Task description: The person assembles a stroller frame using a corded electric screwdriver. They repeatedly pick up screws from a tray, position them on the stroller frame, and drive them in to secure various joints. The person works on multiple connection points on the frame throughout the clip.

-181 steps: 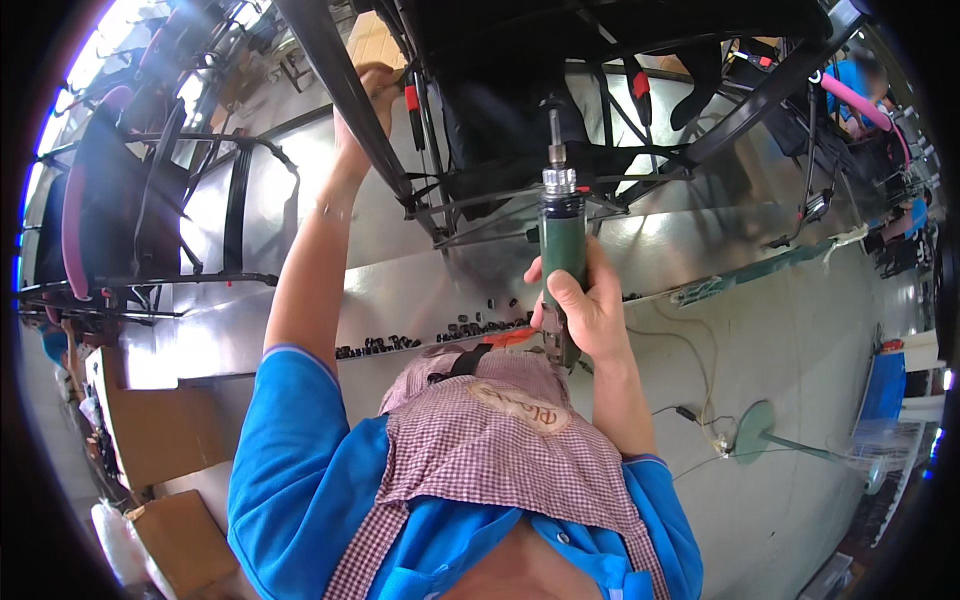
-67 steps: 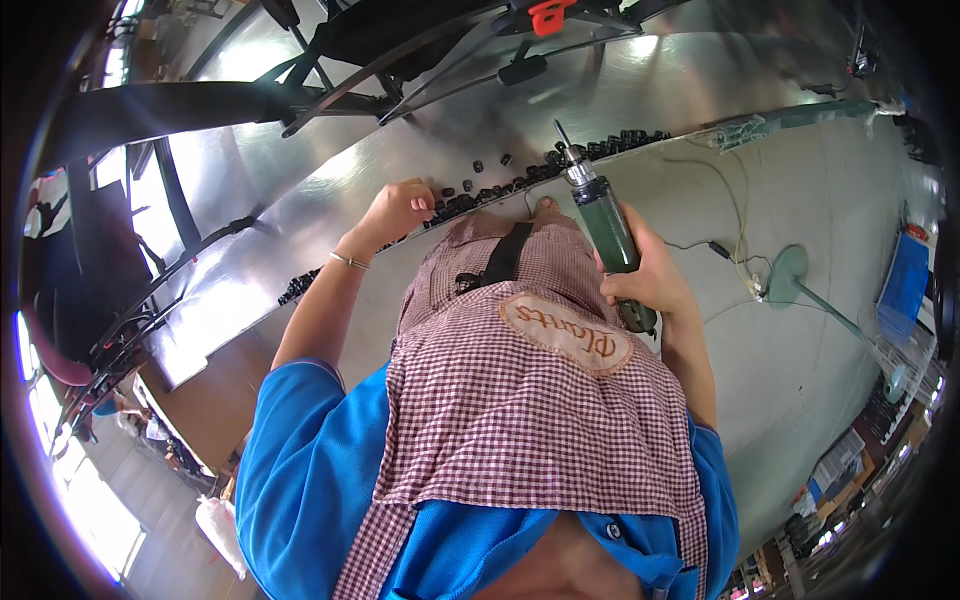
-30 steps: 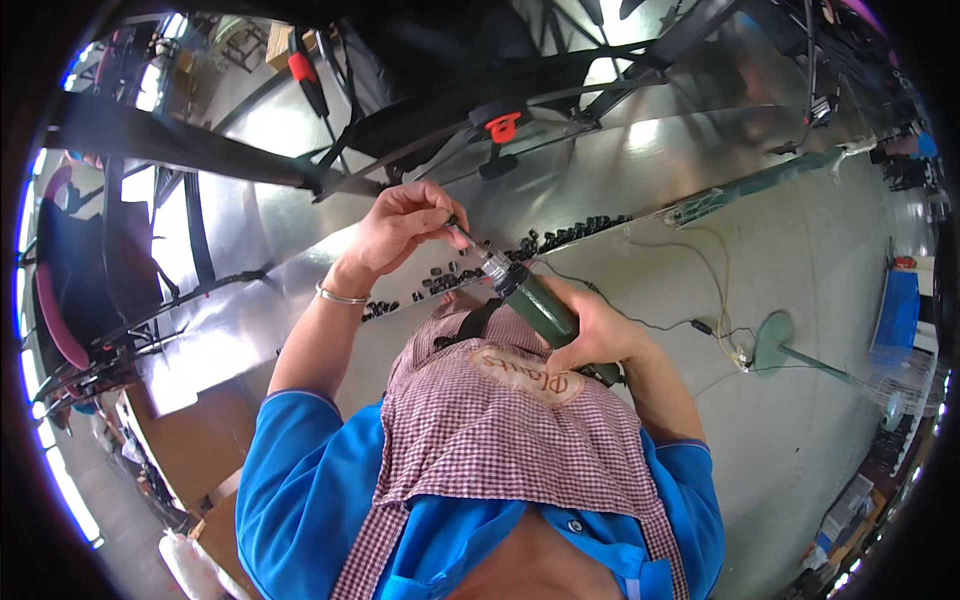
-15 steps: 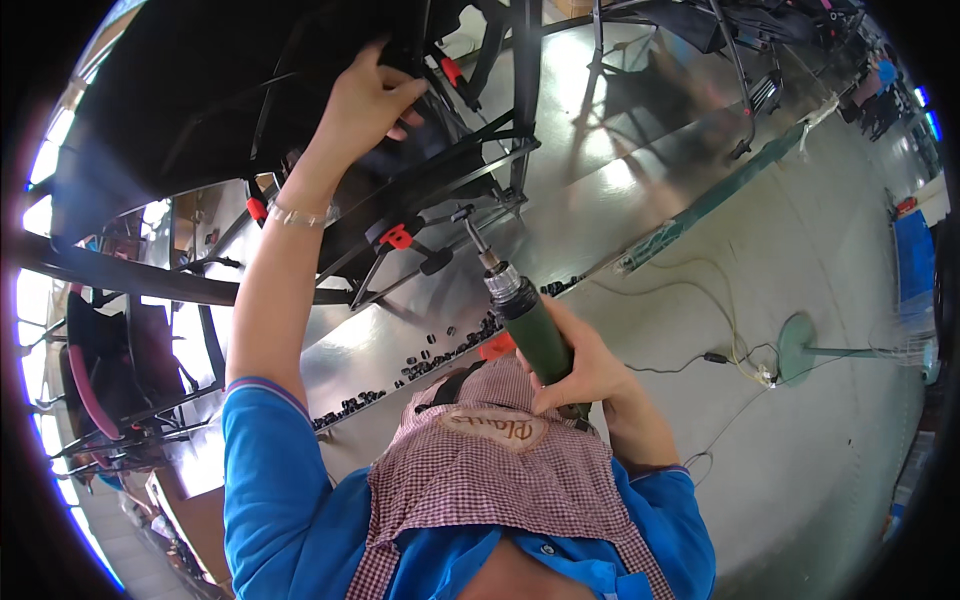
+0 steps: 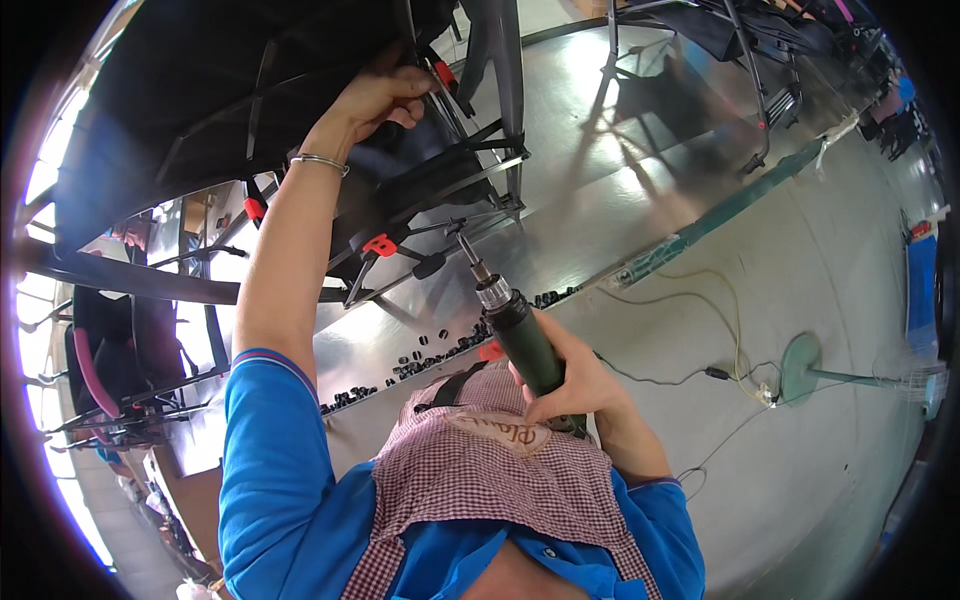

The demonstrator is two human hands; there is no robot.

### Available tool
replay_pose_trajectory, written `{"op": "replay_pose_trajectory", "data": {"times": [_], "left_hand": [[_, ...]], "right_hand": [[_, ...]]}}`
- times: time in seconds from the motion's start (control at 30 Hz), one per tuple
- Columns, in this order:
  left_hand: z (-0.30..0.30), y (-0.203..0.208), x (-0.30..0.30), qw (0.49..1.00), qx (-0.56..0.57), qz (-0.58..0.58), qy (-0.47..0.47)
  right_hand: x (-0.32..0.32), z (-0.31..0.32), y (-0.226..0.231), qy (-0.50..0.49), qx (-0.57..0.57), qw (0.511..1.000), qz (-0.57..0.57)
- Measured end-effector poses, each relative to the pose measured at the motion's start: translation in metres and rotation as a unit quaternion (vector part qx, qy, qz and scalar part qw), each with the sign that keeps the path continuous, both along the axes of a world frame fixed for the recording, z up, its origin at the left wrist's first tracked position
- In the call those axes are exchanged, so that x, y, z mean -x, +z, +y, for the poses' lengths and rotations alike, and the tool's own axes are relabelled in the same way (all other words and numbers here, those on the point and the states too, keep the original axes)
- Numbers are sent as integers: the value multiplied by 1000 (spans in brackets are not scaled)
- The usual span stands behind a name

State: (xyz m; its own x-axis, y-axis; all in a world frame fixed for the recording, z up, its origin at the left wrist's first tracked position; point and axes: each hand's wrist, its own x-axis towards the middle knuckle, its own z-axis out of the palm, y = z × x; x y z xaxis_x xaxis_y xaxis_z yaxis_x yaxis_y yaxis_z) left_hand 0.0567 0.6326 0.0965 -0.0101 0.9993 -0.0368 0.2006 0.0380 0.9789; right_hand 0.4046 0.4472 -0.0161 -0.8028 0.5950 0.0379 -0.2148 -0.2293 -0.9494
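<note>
A black folding frame (image 5: 480, 145) of thin metal tubes, with black fabric (image 5: 200, 110) stretched over it, fills the upper left. My left hand (image 5: 378, 103) reaches up to it; its fingers are closed at a thin tube beside a red clip (image 5: 445, 76), and some fingertips are hidden. My right hand (image 5: 575, 380) is wrapped round a dark green electric screwdriver (image 5: 525, 345). The screwdriver's bit points up and left, its tip at a small black joint (image 5: 456, 226) low on the frame. Another red clip (image 5: 380, 245) sits left of that joint.
Several small black parts (image 5: 440, 352) lie along the edge of the shiny metal table (image 5: 600, 190). A second black frame (image 5: 750, 60) stands at the upper right. Cables (image 5: 690, 285) trail over the floor near a green round stand (image 5: 800, 368). More black frames crowd the left side.
My left hand has shifted slightly down, its fingers now closer to the tube. The screwdriver has moved a little left, bringing its tip to the joint.
</note>
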Motion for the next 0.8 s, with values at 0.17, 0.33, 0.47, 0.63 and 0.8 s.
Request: {"op": "replay_pose_trajectory", "data": {"times": [0.17,0.33,0.47,0.63,0.8], "left_hand": [[-3,-17,-7,875,-251,376,172],[-4,-10,-36,824,-220,507,128],[22,-39,-6,737,-380,531,175],[32,-56,-5,785,-366,426,260],[36,-48,12,713,-430,496,245]], "right_hand": [[1,12,-1,8,3,1000,13],[6,32,16,-6,2,1000,10],[24,47,43,-26,0,1000,-5],[50,83,76,-42,22,998,-33],[92,115,96,-21,68,997,-13]]}}
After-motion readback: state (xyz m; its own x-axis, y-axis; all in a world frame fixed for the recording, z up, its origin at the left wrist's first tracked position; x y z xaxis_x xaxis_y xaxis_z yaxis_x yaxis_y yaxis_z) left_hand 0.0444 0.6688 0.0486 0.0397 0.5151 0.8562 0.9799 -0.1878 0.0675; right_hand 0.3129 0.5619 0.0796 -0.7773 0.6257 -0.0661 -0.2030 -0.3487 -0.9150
